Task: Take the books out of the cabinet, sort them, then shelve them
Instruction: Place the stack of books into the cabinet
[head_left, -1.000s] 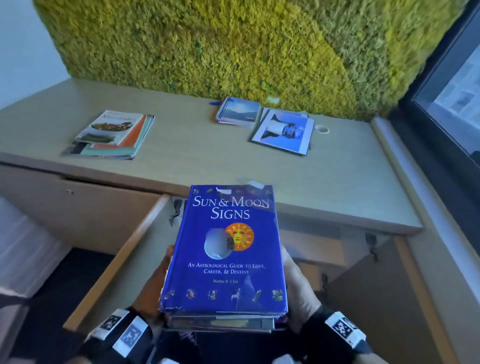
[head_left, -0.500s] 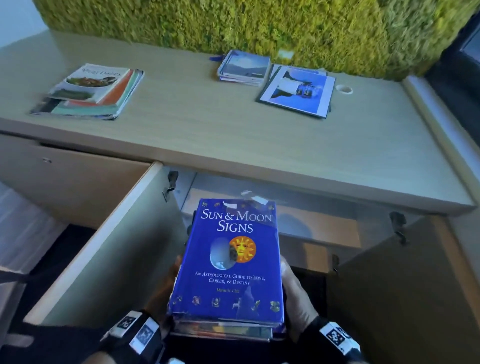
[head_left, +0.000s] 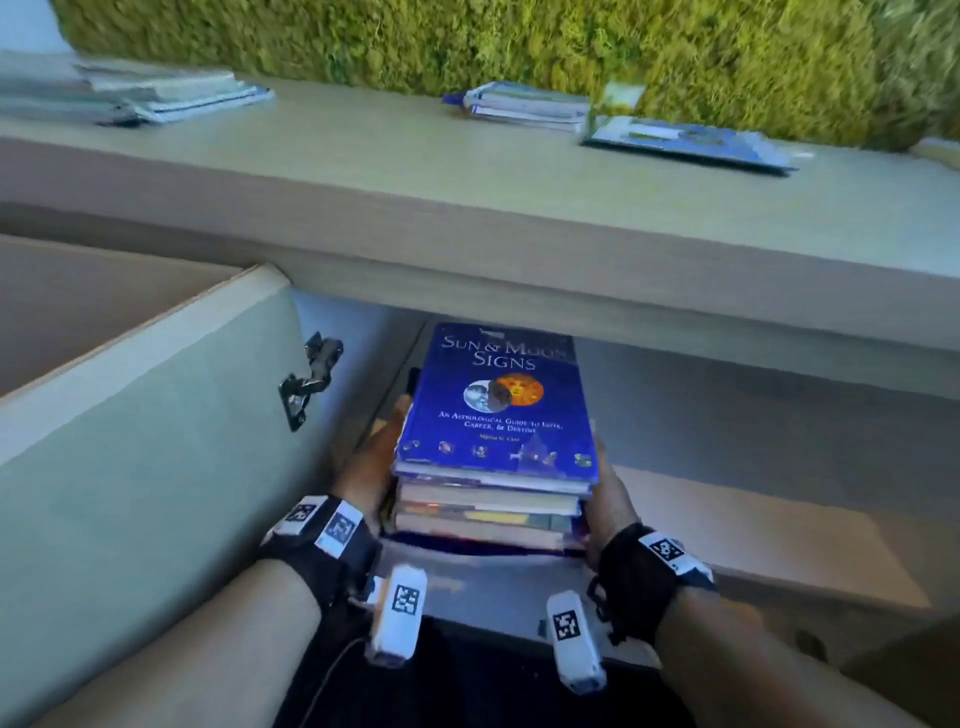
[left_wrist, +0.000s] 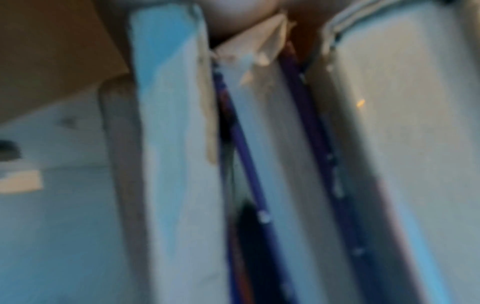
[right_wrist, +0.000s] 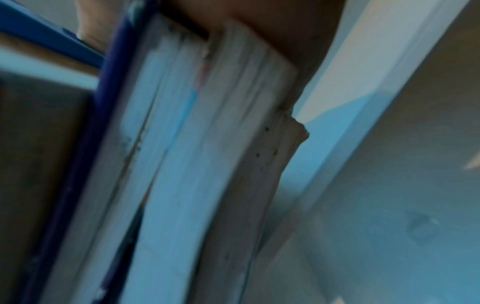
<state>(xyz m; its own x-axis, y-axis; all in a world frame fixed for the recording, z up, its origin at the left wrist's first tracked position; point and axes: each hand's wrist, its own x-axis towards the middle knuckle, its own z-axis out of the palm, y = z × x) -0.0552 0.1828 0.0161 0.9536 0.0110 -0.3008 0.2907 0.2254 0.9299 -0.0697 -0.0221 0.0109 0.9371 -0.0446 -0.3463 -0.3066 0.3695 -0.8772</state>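
Observation:
I hold a stack of several books (head_left: 488, 512) between both hands at the mouth of the open cabinet (head_left: 727, 415), below the countertop. The top one is the blue "Sun & Moon Signs" book (head_left: 498, 415). My left hand (head_left: 371, 462) grips the stack's left side and my right hand (head_left: 610, 493) its right side. The fingers under the stack are hidden. Both wrist views are blurred and show the books' page edges (left_wrist: 285, 144) (right_wrist: 194, 164) close up. Whether the stack rests on the cabinet floor (head_left: 493, 587) I cannot tell.
The left cabinet door (head_left: 156, 441) stands open beside my left arm, its hinge (head_left: 309, 379) near the stack. On the countertop (head_left: 467, 176) lie three piles of books: left (head_left: 156, 96), middle (head_left: 524, 106), right (head_left: 685, 140). A moss wall (head_left: 519, 41) rises behind.
The stack has come down from countertop height and forward into the cabinet opening. My head has dropped with it. Both hands keep the same hold.

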